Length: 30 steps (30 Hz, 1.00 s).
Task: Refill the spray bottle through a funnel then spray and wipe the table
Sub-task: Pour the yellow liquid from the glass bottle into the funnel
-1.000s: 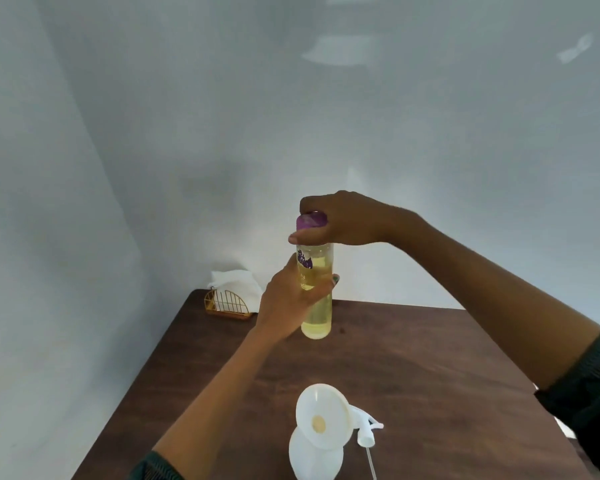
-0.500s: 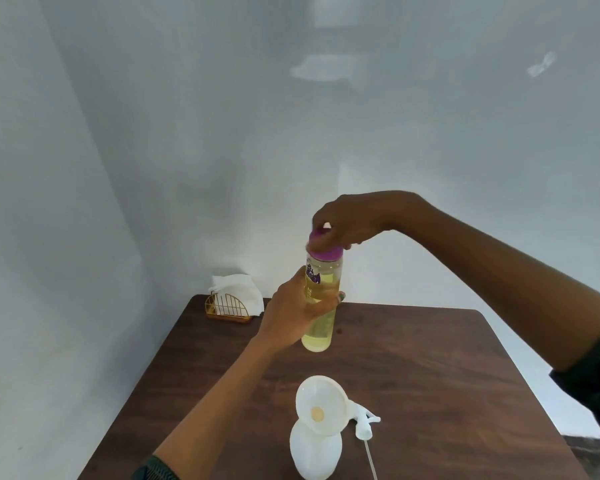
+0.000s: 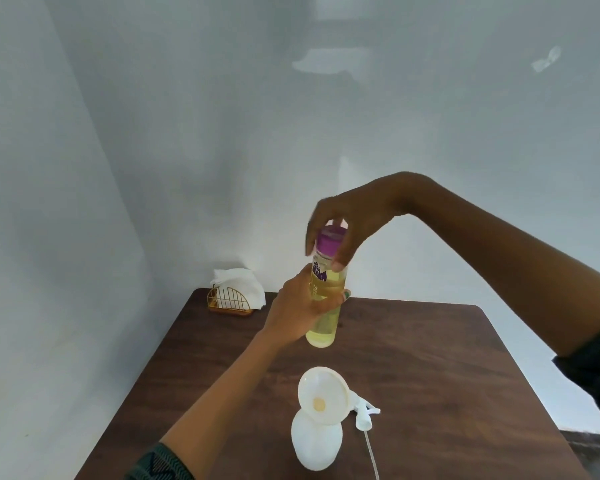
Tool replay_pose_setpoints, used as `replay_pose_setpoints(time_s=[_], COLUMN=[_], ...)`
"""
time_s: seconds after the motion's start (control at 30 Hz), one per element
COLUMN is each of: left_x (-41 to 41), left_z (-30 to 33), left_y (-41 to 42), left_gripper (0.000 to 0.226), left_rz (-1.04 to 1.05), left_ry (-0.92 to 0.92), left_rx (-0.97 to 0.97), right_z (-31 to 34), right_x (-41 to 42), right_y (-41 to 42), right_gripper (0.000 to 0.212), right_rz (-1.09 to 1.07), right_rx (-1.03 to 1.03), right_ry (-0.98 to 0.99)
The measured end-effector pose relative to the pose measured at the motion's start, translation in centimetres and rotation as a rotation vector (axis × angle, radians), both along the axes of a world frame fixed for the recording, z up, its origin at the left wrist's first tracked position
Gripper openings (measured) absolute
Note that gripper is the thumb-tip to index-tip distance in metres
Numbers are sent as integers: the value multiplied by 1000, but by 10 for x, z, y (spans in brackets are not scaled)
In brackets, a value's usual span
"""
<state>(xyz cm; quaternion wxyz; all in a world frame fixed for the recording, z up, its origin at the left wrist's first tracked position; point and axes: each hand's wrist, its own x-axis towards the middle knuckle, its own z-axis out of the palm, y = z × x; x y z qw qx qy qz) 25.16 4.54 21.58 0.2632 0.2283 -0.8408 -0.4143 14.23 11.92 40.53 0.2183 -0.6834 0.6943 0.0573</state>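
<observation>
While the left hand (image 3: 302, 313) grips the refill bottle (image 3: 324, 299) upright above and beyond the funnel (image 3: 323, 396), the right hand (image 3: 347, 220) pinches its purple cap (image 3: 329, 241) from above.

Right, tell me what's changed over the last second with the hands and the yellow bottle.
The right hand went from a full wrap over the purple cap to a fingertip hold round its rim, as if twisting it. The yellow bottle sits a little lower in view. The left hand kept gripping the bottle's body; the cap is still on. The funnel in the spray bottle, the sprayer head and the napkin holder stayed put.
</observation>
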Motion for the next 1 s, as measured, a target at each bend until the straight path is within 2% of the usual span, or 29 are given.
replay_pose_setpoints(time_s=[0.07,0.13,0.17,0.27,0.37,0.5,0.57,0.63,0.67,0.73,0.83,0.9,1.0], left_x=[-1,-2,-3,-3,-2,-3,-5,-6,-6,-6,-6,-7,-8], left_z=[0,-1,-1,-5,-8,-8,-8,-11,-12,-13,-13,-14,-15], left_y=[0,-1,-1,-3,-4,-4,-6,-7,-7,-7,-6,-6,-6], left_gripper=[45,47,48,50,49,50,51,51,51,52,54,54,54], left_rz=[-3,-8,-8,-3,1,-18,-22,-17,-12,-5,-9,-14,-9], left_ry=[3,9,5,-26,-24,-5,-1,-11,-15,-21,-29,-17,-29], left_rx=[2,-2,-4,-16,9,36,43,31,23,26,21,38,46], right_z=[0,-4,-6,-10,-5,-16,-23,-24,-22,-18,-24,-30,-34], right_x=[3,4,2,-4,-2,3,3,-2,-4,-4,-3,-1,-4], right_y=[0,-3,-6,-7,-1,-7,-10,-9,-8,-3,-3,-6,-9], right_gripper=[55,58,55,24,40,72,65,38,34,46,69,66,51], right_rz=[-71,-178,-195,-81,11,-213,-264,-165,-83,20,-125,-253,-238], right_rx=[-67,-98,-93,-46,-32,-97,-54,-47,-43,-29,-57,-57,-121], right_ry=[52,152,172,83,-5,173,196,125,97,52,150,164,147])
